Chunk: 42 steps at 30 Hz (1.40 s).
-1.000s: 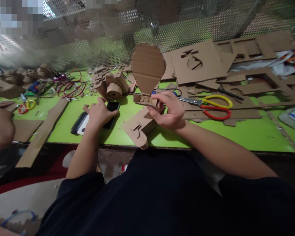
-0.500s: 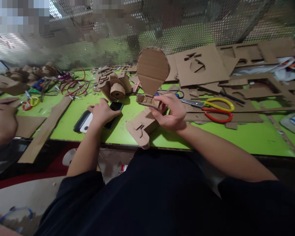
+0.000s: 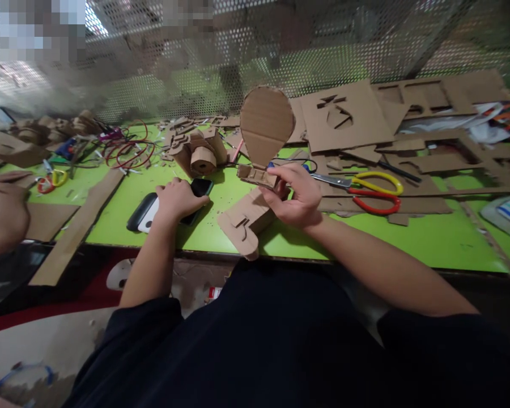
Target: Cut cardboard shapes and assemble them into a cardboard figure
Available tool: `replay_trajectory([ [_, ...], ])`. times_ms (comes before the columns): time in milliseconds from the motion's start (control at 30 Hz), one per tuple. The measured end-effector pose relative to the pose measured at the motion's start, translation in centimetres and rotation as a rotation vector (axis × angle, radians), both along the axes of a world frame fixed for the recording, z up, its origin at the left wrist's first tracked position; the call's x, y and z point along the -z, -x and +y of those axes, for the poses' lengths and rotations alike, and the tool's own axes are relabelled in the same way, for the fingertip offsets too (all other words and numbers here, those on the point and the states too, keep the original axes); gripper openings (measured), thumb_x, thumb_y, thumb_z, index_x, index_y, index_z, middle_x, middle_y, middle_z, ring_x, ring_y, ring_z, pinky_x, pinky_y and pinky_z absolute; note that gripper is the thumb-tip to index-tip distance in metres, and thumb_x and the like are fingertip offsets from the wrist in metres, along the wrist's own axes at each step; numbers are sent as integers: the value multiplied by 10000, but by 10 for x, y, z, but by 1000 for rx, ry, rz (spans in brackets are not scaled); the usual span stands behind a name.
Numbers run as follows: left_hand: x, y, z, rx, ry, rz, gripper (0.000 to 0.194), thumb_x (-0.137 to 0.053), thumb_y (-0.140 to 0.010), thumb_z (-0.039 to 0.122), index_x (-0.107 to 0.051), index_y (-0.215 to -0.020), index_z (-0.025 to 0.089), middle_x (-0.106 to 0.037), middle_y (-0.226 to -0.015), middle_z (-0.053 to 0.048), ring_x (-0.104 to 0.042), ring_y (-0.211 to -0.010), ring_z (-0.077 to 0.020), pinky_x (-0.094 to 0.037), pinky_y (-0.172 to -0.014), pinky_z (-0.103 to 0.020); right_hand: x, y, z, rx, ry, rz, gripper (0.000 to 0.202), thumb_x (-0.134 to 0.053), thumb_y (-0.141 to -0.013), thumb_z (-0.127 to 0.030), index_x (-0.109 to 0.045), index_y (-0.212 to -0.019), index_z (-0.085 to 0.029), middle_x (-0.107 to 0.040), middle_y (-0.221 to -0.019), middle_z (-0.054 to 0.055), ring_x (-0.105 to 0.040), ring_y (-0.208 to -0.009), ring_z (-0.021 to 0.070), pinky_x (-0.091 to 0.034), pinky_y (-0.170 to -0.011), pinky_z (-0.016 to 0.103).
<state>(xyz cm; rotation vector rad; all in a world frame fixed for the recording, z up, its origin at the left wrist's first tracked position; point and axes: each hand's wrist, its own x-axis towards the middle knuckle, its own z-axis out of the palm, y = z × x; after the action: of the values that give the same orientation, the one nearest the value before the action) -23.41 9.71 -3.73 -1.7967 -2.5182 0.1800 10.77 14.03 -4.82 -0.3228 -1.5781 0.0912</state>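
My right hand (image 3: 295, 195) pinches a cardboard piece (image 3: 267, 127) by its small boxy base; its rounded, balloon-like top stands upright. Under it, an L-shaped cardboard part (image 3: 243, 226) lies near the table's front edge. My left hand (image 3: 176, 198) rests with fingers apart over the table, its thumb over a dark phone (image 3: 200, 187). A black and white case (image 3: 143, 214) sits beside that hand, partly covered by it. Behind the phone stands a cardboard camera-like model (image 3: 202, 152) with a round front.
Scissors with yellow and red handles (image 3: 376, 192) lie on cardboard scraps at the right. Cut cardboard sheets (image 3: 348, 116) are piled behind. A long cardboard strip (image 3: 79, 226) overhangs the front edge. Another person's hand (image 3: 4, 218) is at the far left, near small scissors (image 3: 53, 180).
The camera view has shifted slightly. My left hand's fingers have moved a little; my right hand keeps hold of the cardboard piece in nearly the same place.
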Motion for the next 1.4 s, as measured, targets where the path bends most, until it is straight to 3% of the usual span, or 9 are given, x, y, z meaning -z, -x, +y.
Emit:
replay_trajectory([
  [400,2,-12,4,-33,-53,18,1082,-595,-835,857,-753,-1486,7,-700,-1531,-410,-602,-1505,-618,-458,-1302,-725,-2,1,0,-36,-4,10,306,-857,-1058,-365,-824,-1342,-257,-822,-1067,36,-668,-684,142,-570,-580,294],
  [533,-3,-14,2,-16,4,21,1036,-613,-866,837,-760,-1469,8,-687,-1577,-426,-590,-1532,-641,-431,-1325,-791,0,2,0,-48,-1,14,311,-874,-1036,-352,-830,-1328,-256,-821,-1059,32,-656,-675,142,-590,-599,308],
  [600,-16,-14,-1,5,47,37,969,-635,-891,811,-771,-1438,22,-696,-1580,-416,-603,-1535,-642,-440,-1329,-810,0,2,0,-15,6,9,285,-850,-1051,-366,-835,-1313,-255,-812,-1030,29,-628,-639,141,-593,-586,322],
  [700,-57,-13,-9,100,-11,-53,812,-691,-932,778,-803,-1359,96,-794,-1437,-330,-737,-1386,-571,-597,-1197,-708,0,1,4,17,13,5,271,-830,-1066,-388,-832,-1304,-259,-805,-1009,26,-597,-609,138,-568,-553,325],
  [833,-124,-28,-15,631,-259,-486,572,-843,-983,625,-807,-1394,228,-884,-1278,-119,-837,-1152,-356,-673,-1102,-569,-2,0,12,-27,7,44,286,-856,-1052,-359,-828,-1320,-261,-787,-980,21,-655,-678,153,-543,-567,305],
  [933,-148,-55,-3,928,-346,-703,494,-981,-946,520,-833,-1365,305,-887,-1145,-71,-859,-1042,-301,-716,-969,-487,-2,1,16,-37,3,81,304,-859,-1058,-348,-824,-1346,-260,-806,-1032,35,-684,-713,157,-516,-543,287],
  [1100,-121,-83,26,1032,-481,-843,523,-1019,-940,489,-845,-1377,260,-877,-1099,-78,-863,-1007,-268,-705,-917,-458,0,0,16,2,16,86,319,-824,-1095,-399,-802,-1386,-271,-816,-1117,52,-689,-724,166,-561,-555,321],
  [1233,-91,-70,35,1011,-522,-916,629,-1045,-893,608,-846,-1364,240,-865,-1083,-78,-843,-991,-253,-702,-927,-450,0,-1,13,-30,37,74,308,-826,-1096,-390,-800,-1381,-275,-790,-1073,38,-684,-734,161,-566,-550,304],
  [1400,-80,-59,36,986,-525,-950,684,-1039,-931,616,-790,-1479,290,-864,-1233,-46,-816,-1109,-234,-697,-1029,-500,-2,-1,10,-38,50,40,280,-802,-1121,-390,-796,-1371,-263,-813,-1112,44,-771,-804,172,-588,-544,289],
])
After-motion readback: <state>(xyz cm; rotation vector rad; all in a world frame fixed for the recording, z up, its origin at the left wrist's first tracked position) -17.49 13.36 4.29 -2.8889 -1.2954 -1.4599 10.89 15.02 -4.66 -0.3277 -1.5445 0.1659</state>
